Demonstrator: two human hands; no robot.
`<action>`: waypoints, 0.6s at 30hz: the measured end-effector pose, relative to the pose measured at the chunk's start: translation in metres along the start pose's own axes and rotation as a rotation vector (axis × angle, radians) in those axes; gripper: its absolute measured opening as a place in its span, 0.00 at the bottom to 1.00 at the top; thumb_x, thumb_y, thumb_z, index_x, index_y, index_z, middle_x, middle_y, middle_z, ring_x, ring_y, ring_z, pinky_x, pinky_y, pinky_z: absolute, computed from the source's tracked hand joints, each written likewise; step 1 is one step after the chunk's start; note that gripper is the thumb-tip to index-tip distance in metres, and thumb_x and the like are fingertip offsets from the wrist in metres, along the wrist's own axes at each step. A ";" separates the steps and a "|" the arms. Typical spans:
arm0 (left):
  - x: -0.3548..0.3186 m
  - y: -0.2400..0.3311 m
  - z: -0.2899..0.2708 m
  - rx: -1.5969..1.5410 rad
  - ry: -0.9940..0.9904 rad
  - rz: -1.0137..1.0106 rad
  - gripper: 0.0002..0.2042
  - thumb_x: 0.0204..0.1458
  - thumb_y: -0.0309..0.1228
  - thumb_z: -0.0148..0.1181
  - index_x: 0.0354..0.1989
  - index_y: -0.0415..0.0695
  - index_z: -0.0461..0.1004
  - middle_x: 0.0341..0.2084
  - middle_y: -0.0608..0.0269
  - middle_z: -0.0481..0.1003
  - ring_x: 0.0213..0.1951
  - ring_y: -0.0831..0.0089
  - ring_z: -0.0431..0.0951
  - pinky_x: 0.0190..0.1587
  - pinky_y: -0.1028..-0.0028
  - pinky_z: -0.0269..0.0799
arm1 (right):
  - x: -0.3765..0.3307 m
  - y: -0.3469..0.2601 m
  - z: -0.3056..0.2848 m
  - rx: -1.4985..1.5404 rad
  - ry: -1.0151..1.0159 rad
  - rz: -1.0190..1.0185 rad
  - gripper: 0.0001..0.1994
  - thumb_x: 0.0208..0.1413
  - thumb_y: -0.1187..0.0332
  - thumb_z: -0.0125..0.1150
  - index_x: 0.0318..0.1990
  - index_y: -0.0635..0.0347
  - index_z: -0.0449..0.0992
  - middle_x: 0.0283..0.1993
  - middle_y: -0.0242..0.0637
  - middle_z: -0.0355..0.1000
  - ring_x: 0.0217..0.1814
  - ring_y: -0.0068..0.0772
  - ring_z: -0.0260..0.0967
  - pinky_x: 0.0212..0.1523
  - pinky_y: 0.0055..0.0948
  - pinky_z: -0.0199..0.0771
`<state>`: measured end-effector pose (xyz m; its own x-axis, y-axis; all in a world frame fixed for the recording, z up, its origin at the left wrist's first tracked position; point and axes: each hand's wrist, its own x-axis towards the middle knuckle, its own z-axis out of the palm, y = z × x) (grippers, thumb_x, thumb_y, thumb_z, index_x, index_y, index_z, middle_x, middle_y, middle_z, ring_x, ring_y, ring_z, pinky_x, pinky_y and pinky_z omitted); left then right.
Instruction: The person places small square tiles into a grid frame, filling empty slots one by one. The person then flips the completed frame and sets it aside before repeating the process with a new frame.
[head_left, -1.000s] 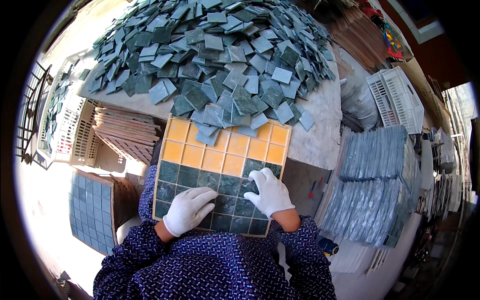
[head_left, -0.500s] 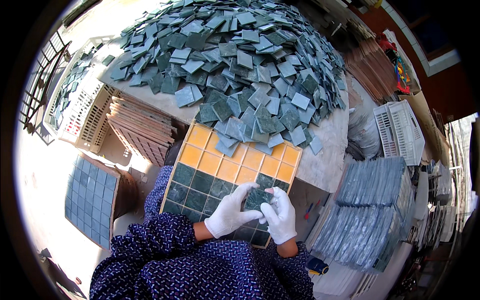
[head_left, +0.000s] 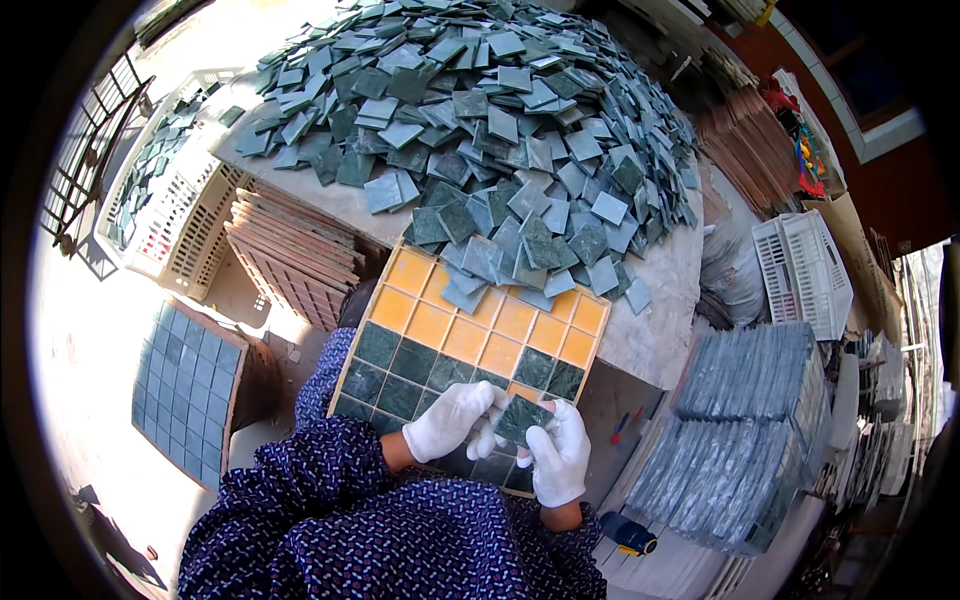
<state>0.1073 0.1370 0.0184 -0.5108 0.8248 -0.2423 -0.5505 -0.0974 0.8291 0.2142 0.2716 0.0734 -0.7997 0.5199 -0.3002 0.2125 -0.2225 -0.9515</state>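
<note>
My right hand (head_left: 560,460), in a white glove, grips a square dark green stone tile (head_left: 524,419) between thumb and fingers, raised above the framed grid. Close against the tile's left side is my left hand (head_left: 445,424), also gloved, with its fingers curled in; the inside of that hand is hidden. Beneath both hands lies a wooden-edged grid tray (head_left: 414,268) with yellow-orange squares. Dark green tiles (head_left: 400,391) fill its nearer rows, and two more sit at its right edge. Its far rows show bare yellow, and my hands cover part of the near side.
A big heap of loose green tiles (head_left: 500,130) covers the table (head_left: 655,340) and overlaps the tray's far edge. Left stand a tiled panel (head_left: 185,385), stacked brown trays (head_left: 290,260) and a white crate (head_left: 190,235). Right are wrapped tile stacks (head_left: 715,455) and white baskets (head_left: 800,265).
My left thumb and fingers have drawn back from the tile and curled. The right hand keeps the tile, now turned and slightly lower. The whole view has shifted slightly.
</note>
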 end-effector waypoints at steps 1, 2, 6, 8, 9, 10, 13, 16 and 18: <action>0.001 -0.003 0.000 -0.043 0.003 -0.016 0.24 0.66 0.46 0.36 0.43 0.33 0.68 0.18 0.58 0.72 0.14 0.76 0.70 0.19 0.78 0.66 | -0.001 0.001 0.000 -0.011 0.012 -0.006 0.16 0.55 0.80 0.55 0.52 0.68 0.66 0.32 0.36 0.70 0.23 0.20 0.67 0.22 0.19 0.68; 0.001 -0.005 0.000 -0.086 0.007 -0.032 0.25 0.66 0.47 0.35 0.44 0.33 0.68 0.18 0.58 0.72 0.15 0.75 0.71 0.19 0.77 0.67 | -0.002 0.001 0.000 -0.021 0.022 -0.013 0.16 0.55 0.79 0.55 0.52 0.68 0.66 0.32 0.37 0.70 0.22 0.20 0.67 0.22 0.19 0.68; -0.001 0.001 -0.003 -0.094 -0.034 -0.061 0.20 0.65 0.43 0.42 0.42 0.35 0.69 0.17 0.60 0.71 0.15 0.77 0.70 0.21 0.76 0.67 | -0.002 0.005 0.000 -0.081 0.070 0.002 0.14 0.56 0.78 0.56 0.50 0.67 0.66 0.31 0.36 0.70 0.20 0.20 0.66 0.21 0.20 0.69; -0.005 0.012 -0.002 0.256 -0.091 0.013 0.17 0.62 0.40 0.49 0.44 0.36 0.70 0.19 0.64 0.71 0.16 0.80 0.69 0.20 0.79 0.65 | -0.001 0.009 0.007 -0.118 0.087 0.027 0.12 0.56 0.77 0.56 0.48 0.67 0.67 0.30 0.36 0.70 0.18 0.20 0.65 0.20 0.20 0.70; -0.006 0.016 0.001 0.430 -0.110 0.048 0.16 0.61 0.38 0.53 0.46 0.37 0.71 0.21 0.66 0.71 0.17 0.82 0.69 0.20 0.81 0.63 | -0.004 0.010 0.005 -0.118 0.080 -0.013 0.07 0.58 0.75 0.55 0.43 0.67 0.70 0.27 0.34 0.68 0.17 0.20 0.65 0.18 0.21 0.71; -0.009 0.016 0.002 0.353 -0.053 -0.040 0.11 0.55 0.31 0.59 0.43 0.39 0.72 0.19 0.69 0.70 0.16 0.84 0.67 0.18 0.82 0.61 | -0.003 0.008 0.008 -0.211 0.083 -0.079 0.05 0.60 0.74 0.53 0.39 0.68 0.71 0.25 0.34 0.69 0.17 0.20 0.67 0.18 0.21 0.70; -0.018 0.035 -0.019 0.158 0.007 -0.226 0.10 0.61 0.34 0.52 0.36 0.40 0.70 0.18 0.69 0.69 0.15 0.84 0.65 0.17 0.83 0.59 | 0.000 0.015 0.001 -0.248 0.124 -0.032 0.05 0.60 0.75 0.52 0.39 0.69 0.71 0.26 0.39 0.73 0.21 0.22 0.71 0.20 0.19 0.69; -0.038 0.074 -0.087 0.035 0.323 -0.051 0.11 0.63 0.36 0.46 0.33 0.42 0.68 0.19 0.68 0.68 0.15 0.84 0.62 0.15 0.83 0.54 | 0.001 0.017 -0.017 -0.288 0.075 -0.062 0.09 0.58 0.75 0.52 0.45 0.70 0.70 0.33 0.44 0.75 0.25 0.22 0.71 0.23 0.19 0.70; -0.045 0.125 -0.159 -0.088 0.631 0.180 0.11 0.64 0.37 0.46 0.35 0.43 0.68 0.21 0.69 0.67 0.15 0.85 0.59 0.15 0.85 0.53 | 0.006 0.013 -0.024 -0.305 0.080 -0.071 0.10 0.58 0.75 0.52 0.46 0.70 0.70 0.33 0.43 0.75 0.25 0.22 0.71 0.23 0.20 0.70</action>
<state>-0.0439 -0.0010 0.0531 -0.8738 0.3096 -0.3749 -0.4588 -0.2700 0.8465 0.2255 0.2918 0.0571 -0.7746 0.5909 -0.2257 0.3263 0.0677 -0.9428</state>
